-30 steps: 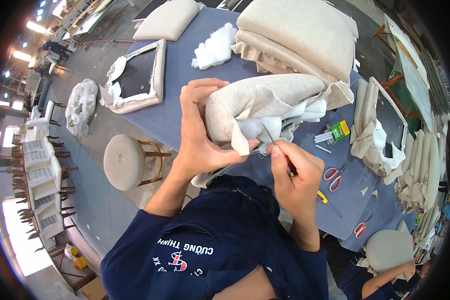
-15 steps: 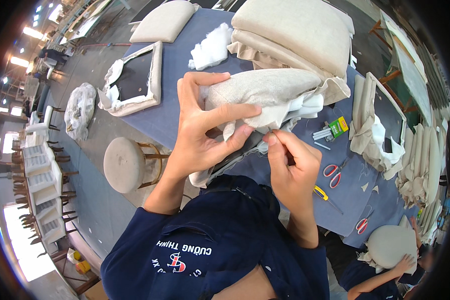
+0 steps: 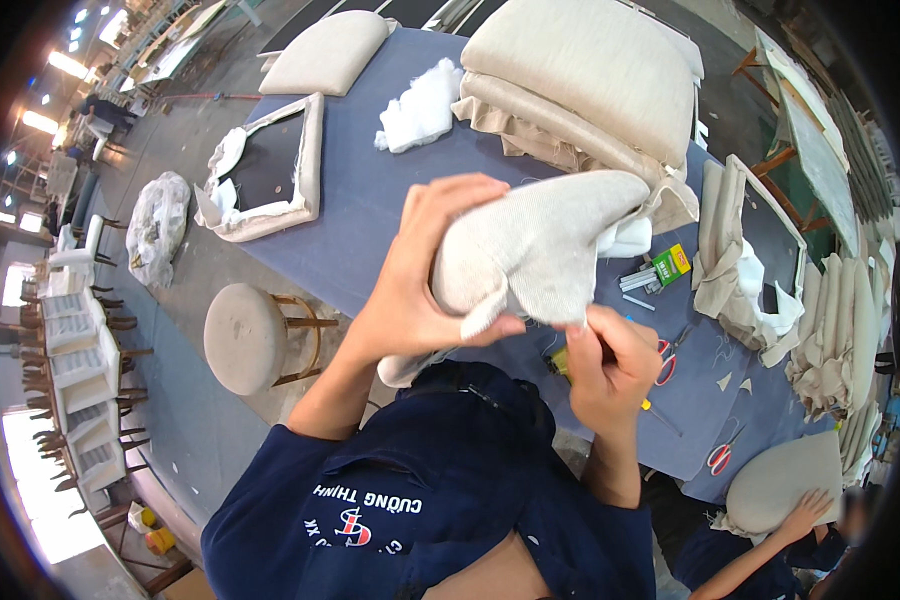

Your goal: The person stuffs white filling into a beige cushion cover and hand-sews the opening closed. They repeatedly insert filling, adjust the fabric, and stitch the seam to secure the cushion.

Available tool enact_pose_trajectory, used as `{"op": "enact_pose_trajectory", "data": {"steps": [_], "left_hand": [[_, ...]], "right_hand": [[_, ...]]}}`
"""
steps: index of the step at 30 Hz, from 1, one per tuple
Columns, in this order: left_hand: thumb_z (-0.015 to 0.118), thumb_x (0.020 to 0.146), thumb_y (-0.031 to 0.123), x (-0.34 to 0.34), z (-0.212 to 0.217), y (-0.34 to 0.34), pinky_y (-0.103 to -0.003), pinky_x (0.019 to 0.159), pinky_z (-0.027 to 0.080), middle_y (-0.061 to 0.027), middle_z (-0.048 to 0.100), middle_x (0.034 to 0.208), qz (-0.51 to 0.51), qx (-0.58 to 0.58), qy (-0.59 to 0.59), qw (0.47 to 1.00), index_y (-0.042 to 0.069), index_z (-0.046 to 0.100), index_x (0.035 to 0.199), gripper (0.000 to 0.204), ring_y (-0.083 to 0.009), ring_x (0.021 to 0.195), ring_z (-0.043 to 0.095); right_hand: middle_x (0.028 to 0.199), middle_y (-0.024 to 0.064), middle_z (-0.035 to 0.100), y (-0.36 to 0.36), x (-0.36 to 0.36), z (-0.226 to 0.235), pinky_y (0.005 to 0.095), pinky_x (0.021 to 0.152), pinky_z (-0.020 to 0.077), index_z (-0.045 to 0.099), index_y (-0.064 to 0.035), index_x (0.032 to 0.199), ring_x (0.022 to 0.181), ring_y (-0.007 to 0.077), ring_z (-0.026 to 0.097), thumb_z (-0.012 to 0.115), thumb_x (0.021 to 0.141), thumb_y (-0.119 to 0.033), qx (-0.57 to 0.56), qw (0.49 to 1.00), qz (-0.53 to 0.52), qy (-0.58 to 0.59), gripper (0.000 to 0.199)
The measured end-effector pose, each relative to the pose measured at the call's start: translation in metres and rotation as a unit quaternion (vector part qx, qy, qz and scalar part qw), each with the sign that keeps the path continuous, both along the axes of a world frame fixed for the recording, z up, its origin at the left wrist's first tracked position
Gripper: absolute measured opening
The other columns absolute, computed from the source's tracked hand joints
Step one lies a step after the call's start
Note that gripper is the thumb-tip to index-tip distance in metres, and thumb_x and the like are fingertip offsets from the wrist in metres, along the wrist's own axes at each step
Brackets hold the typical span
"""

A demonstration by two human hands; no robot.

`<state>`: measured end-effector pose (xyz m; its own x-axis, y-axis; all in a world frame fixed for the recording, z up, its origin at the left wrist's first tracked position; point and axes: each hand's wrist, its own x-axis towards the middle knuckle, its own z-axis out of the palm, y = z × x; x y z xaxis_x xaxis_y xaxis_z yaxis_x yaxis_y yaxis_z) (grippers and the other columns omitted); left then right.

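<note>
A cushion covered in beige fabric (image 3: 535, 235) is held up in front of my body, with white padding (image 3: 625, 238) showing along its right side. My left hand (image 3: 410, 265) is wrapped round its left end, fingers over the top and thumb along the lower edge. A loose corner of the cover hangs down to my right hand (image 3: 613, 370), whose thumb and finger pinch it. The cushion's underside is mostly turned out of sight. Part of a yellowish object (image 3: 558, 360) shows just left of my right hand; I cannot make out its kind.
On the blue-covered table (image 3: 360, 190) lie stacked beige cushions (image 3: 580, 70), white wadding (image 3: 420, 108), a padded frame (image 3: 310, 170), a green box of metal strips (image 3: 672, 262) and red-handled scissors (image 3: 719, 460). A round stool (image 3: 245, 338) stands left. Another person's hand (image 3: 808, 510) rests on a cushion.
The cushion has tipped so that its fabric face shows and its open underside is hidden. My right hand has moved right and down, drawing the fabric corner with it.
</note>
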<state>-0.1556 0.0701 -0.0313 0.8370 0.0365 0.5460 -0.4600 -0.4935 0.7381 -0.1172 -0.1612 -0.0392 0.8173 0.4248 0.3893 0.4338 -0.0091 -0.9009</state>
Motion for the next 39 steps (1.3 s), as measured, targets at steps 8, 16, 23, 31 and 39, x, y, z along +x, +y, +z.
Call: {"op": "enact_pose_trajectory", "data": {"steps": [8,16,23,31,39], "left_hand": [[0.097,0.055,0.029,-0.015,0.006,-0.033,-0.039,0.1,0.039,-0.0131,0.059,0.146,-0.038,0.026,0.032,0.998,0.004,0.051,0.147,0.106,-0.0278,0.113,0.054],[0.098,0.051,0.034,-0.019,0.004,-0.037,-0.037,0.096,0.039,-0.0129,0.052,0.155,-0.122,-0.003,0.06,0.991,0.003,0.049,0.149,0.114,-0.0249,0.114,0.057],[0.097,0.051,0.036,-0.025,-0.005,-0.039,-0.034,0.094,0.035,-0.0136,0.053,0.154,-0.156,-0.046,0.07,0.984,0.004,0.05,0.148,0.113,-0.0215,0.115,0.058],[0.097,0.05,0.033,-0.031,-0.001,-0.04,-0.034,0.094,0.032,-0.0107,0.051,0.156,-0.17,-0.063,0.106,0.978,0.007,0.052,0.148,0.111,-0.0191,0.104,0.053],[0.095,0.054,0.029,-0.034,-0.004,-0.048,-0.037,0.094,0.037,-0.0062,0.053,0.153,-0.178,-0.08,0.109,0.975,0.008,0.05,0.149,0.107,-0.0252,0.1,0.049]], "right_hand": [[0.059,0.0053,0.056,-0.04,-0.012,0.021,0.0253,0.047,0.0339,0.072,0.0077,0.093,0.048,0.0083,0.046,0.069,0.087,0.002,-0.066,0.997,0.029,0.018,0.009],[0.06,0.0068,0.057,-0.057,-0.017,0.049,0.0273,0.045,0.0357,0.07,0.0062,0.086,0.045,0.0121,0.046,0.069,0.084,0.003,-0.162,0.985,0.044,-0.046,0.004],[0.061,0.006,0.06,-0.063,-0.019,0.054,0.0259,0.046,0.0373,0.071,0.0043,0.084,0.047,0.0098,0.048,0.068,0.085,0.003,-0.168,0.983,0.071,0.003,0.003],[0.063,0.0071,0.064,-0.06,-0.015,0.075,0.0254,0.046,0.0392,0.072,0.0037,0.086,0.047,0.0103,0.052,0.067,0.084,0.004,-0.245,0.963,0.116,-0.01,0.006],[0.06,0.0068,0.059,-0.06,-0.007,0.083,0.029,0.044,0.0389,0.07,0.0004,0.084,0.044,0.0149,0.051,0.068,0.082,0.002,-0.281,0.947,0.152,-0.029,0.003]]}}
